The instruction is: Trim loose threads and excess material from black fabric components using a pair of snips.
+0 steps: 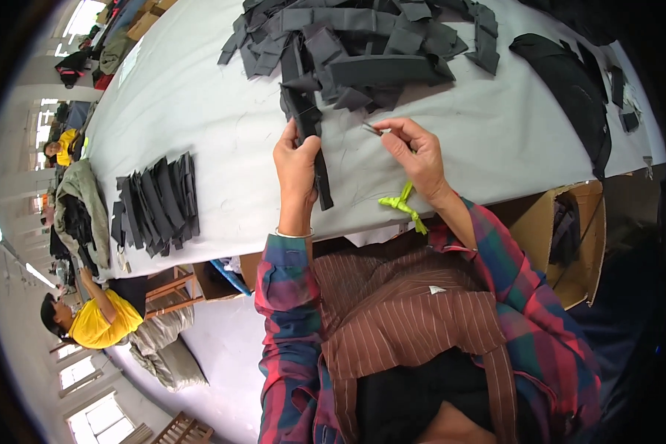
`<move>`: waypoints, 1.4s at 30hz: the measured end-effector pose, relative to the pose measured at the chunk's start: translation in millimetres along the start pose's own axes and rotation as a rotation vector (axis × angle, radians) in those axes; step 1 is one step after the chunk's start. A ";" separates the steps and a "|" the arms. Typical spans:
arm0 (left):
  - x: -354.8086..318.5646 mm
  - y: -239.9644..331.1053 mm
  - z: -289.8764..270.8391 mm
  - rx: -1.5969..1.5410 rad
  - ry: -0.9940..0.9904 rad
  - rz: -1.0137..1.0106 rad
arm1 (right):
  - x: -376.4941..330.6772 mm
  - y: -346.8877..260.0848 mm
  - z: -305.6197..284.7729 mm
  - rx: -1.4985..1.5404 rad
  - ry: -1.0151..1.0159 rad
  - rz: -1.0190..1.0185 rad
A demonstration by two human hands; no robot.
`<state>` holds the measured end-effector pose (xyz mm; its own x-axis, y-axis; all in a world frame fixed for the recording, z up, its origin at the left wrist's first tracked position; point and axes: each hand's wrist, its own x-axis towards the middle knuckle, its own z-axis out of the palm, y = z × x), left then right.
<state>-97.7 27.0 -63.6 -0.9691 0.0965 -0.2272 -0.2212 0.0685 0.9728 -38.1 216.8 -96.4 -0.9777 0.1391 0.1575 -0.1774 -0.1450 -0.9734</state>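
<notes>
My left hand [297, 166] is closed around a dark grey fabric strip [309, 122], thumb on top. One end of the strip hangs below my fingers; the other reaches up to a heap of similar dark grey fabric pieces [377, 44]. My right hand [419, 157], closed, grips small thread snips [371, 129]; only their slim metal tip shows, pointing toward the strip but apart from it. Just below that hand lies a knotted neon yellow-green ribbon [402, 203] at the table's near edge; whether it is tied to the snips I cannot tell.
On the white-covered table [222, 140], a row of stacked dark strips [157, 203] lies to the left. A large curved black fabric piece [570, 96] lies to the right. An open cardboard box [581, 244] stands below the right edge. Another person in yellow [107, 322] works at the left.
</notes>
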 end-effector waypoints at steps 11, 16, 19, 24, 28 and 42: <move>-81.5 -20.4 -9.1 -0.418 0.152 -0.022 | -1.5 -10.9 20.9 -0.522 -0.106 -0.282; -84.4 -23.1 -7.3 -0.401 0.174 0.008 | 9.2 -27.3 34.9 -0.887 -0.100 -0.658; -86.9 -23.6 -6.5 -0.389 0.174 0.024 | 15.8 -32.1 41.4 -0.982 -0.121 -0.775; -91.8 -27.6 -4.2 -0.376 0.179 0.059 | 23.0 -27.2 51.7 -1.060 -0.178 -0.845; -99.5 -25.2 -9.8 -0.394 0.184 0.081 | 27.5 -19.1 48.6 -1.033 -0.161 -0.669; -130.6 -29.2 -24.4 -0.812 0.064 -0.152 | -38.3 -36.1 74.0 -0.695 -0.260 -0.451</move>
<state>32.6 -11.8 -61.2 -0.9213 0.0852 -0.3794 -0.3363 -0.6645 0.6674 -2.5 144.2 -55.0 -0.8404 -0.2010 0.5033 -0.5279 0.5132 -0.6767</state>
